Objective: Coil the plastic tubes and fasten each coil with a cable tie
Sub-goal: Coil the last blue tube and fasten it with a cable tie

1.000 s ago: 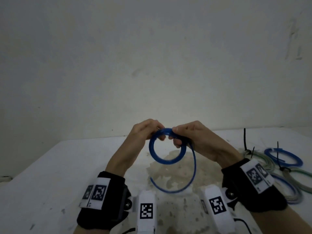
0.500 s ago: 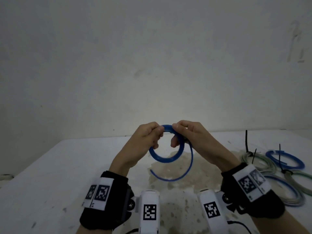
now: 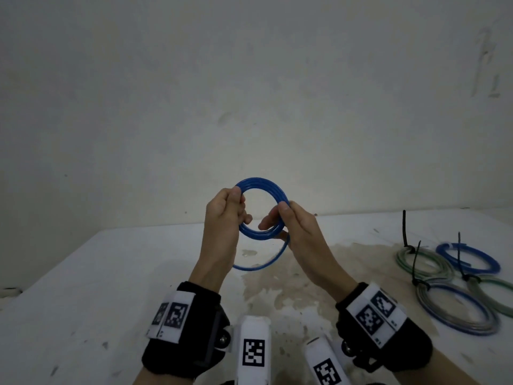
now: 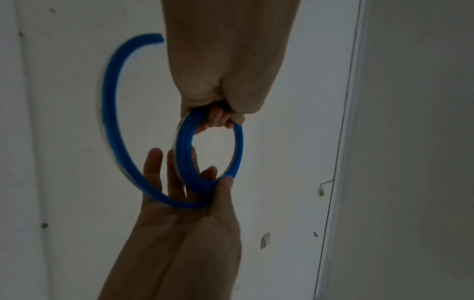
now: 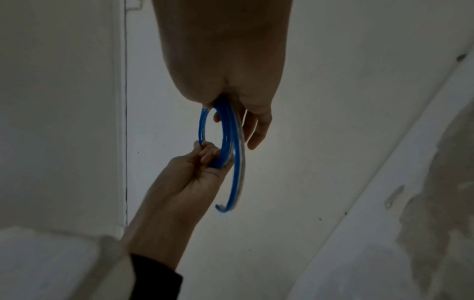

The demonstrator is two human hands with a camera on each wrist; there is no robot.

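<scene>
A blue plastic tube (image 3: 262, 182) is wound into a small coil of several turns, held upright in the air above the table. My left hand (image 3: 239, 207) grips the coil's left side with curled fingers. My right hand (image 3: 283, 215) pinches the right side, thumb in front and fingers behind. A short loose tail (image 3: 261, 266) curves below the coil. In the left wrist view, the coil (image 4: 237, 146) hangs between the left hand (image 4: 220, 115) and the right hand (image 4: 205, 182), and the tail (image 4: 113, 121) arcs off to the left. The right wrist view shows the coil (image 5: 226, 130) edge-on.
On the white table (image 3: 111, 287), at the right, lie finished coils: a green one (image 3: 416, 269), a blue one (image 3: 472, 270) and a grey-blue one (image 3: 455, 327). Black cable ties (image 3: 404, 229) stick up from them. A stained patch (image 3: 277, 290) lies under my hands.
Both hands pinched the coil's top before; now they hold its left and right sides. The coil has risen higher and the loose tail is shorter.
</scene>
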